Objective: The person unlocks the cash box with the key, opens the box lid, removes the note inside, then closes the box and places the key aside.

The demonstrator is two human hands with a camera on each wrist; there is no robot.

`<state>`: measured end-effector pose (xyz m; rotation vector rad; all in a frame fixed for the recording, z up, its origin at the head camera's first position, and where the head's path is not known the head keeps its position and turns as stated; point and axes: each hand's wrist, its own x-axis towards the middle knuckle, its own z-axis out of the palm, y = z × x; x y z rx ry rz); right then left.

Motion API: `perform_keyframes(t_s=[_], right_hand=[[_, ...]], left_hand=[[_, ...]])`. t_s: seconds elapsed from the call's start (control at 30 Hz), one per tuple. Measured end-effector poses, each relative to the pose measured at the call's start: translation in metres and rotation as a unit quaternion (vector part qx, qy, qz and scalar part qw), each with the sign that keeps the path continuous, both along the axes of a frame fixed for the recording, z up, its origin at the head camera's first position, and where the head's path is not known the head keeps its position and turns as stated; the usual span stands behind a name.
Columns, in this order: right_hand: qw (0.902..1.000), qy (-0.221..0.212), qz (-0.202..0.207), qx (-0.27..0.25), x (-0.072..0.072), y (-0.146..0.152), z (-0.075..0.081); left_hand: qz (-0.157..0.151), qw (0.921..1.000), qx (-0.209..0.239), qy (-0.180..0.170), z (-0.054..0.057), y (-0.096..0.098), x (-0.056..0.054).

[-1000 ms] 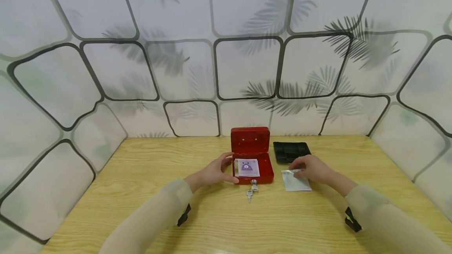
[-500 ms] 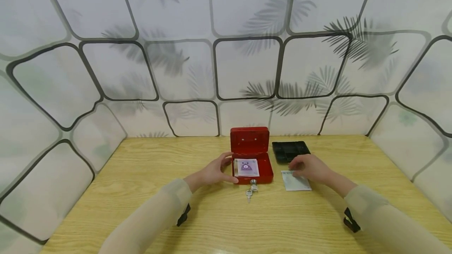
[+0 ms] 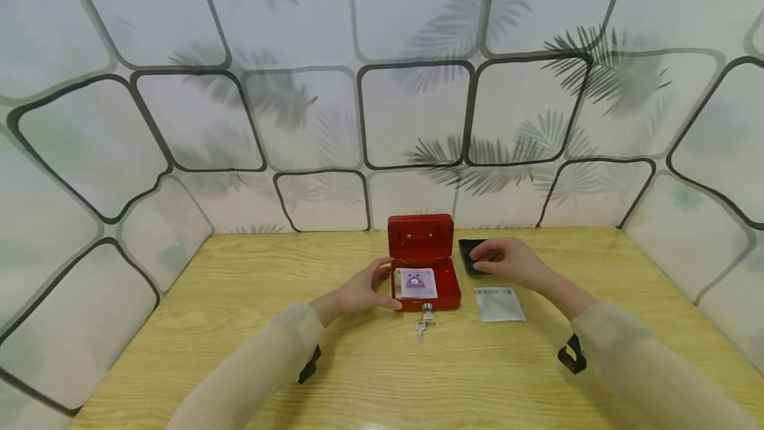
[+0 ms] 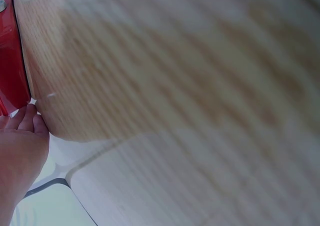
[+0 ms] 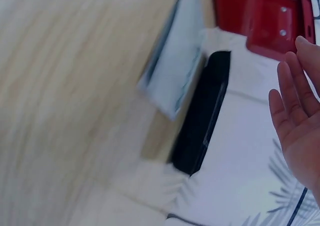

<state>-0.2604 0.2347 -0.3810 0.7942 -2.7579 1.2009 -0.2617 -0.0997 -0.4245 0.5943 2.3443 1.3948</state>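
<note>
A small red metal cash box (image 3: 425,269) stands open in the middle of the wooden table, its lid upright, a purple-printed card (image 3: 416,283) lying inside. My left hand (image 3: 365,292) rests against the box's left side (image 4: 12,61), fingers touching it. My right hand (image 3: 504,261) hovers over a black plastic tray (image 3: 471,255) just right of the box, fingers straight and spread (image 5: 295,111), holding nothing. A pale banknote (image 3: 499,304) lies flat on the table in front of the tray (image 5: 200,116).
Keys (image 3: 424,325) hang from the lock at the box's front. A leaf-patterned screen (image 3: 382,85) walls in the table on three sides. Bare wood (image 3: 239,350) stretches left of the box and toward me.
My right hand has lifted off the banknote and moved back and left over the black tray. The note stays on the table. My left hand has not moved.
</note>
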Motion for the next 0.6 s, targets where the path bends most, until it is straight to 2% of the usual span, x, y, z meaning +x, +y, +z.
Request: perform_keyframes(t_s=[0.13, 0.27, 0.37, 0.6], right_hand=[[0.9999, 0.004, 0.013, -0.01, -0.004, -0.016, 0.004], [0.9993, -0.013, 0.03, -0.019, -0.008, -0.032, 0.002], [0.9989, -0.033, 0.029, -0.016, -0.011, -0.045, -0.001], [0.9985, -0.05, 0.024, 0.002, -0.019, -0.072, -0.012]], left_hand=[[-0.002, 1.0, 0.006, 0.001, -0.001, 0.0, -0.001], [-0.004, 0.9999, 0.012, 0.001, -0.002, -0.001, -0.002], [-0.004, 0.9999, 0.011, 0.002, -0.002, -0.001, -0.002], [-0.001, 1.0, -0.001, -0.003, 0.0, -0.001, 0.0]])
